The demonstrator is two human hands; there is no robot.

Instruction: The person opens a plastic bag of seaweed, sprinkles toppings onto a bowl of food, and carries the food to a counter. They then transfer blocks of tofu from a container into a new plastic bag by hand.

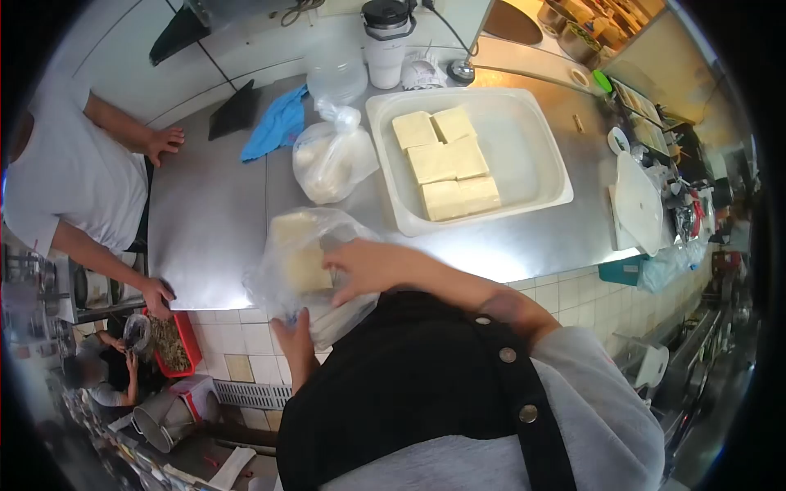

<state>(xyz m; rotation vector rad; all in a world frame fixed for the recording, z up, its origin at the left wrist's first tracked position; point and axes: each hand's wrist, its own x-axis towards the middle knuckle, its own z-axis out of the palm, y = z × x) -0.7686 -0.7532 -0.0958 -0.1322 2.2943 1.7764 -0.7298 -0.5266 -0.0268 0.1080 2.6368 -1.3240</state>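
Note:
A clear plastic bag [266, 274] lies at the front edge of the steel counter with pale yellow blocks [307, 268], like tofu, inside. My right hand [359, 268] reaches over the bag's right side, its fingers apart beside the blocks. At the near edge, my left hand [296, 342] has thumb and fingers on the bag's plastic. Behind the bag stands a white plastic tub [532, 151] with several similar blocks [438, 159] grouped in its left half. A knotted bag of pale round items [332, 168] rests left of the tub.
On the counter [205, 233] lie a blue cloth [277, 123], a clear container [336, 74] and a tumbler [385, 57]. A person [82, 172] rests both hands on the counter's left end. Another works low by a red crate [176, 344]. A white board [637, 200] stands right.

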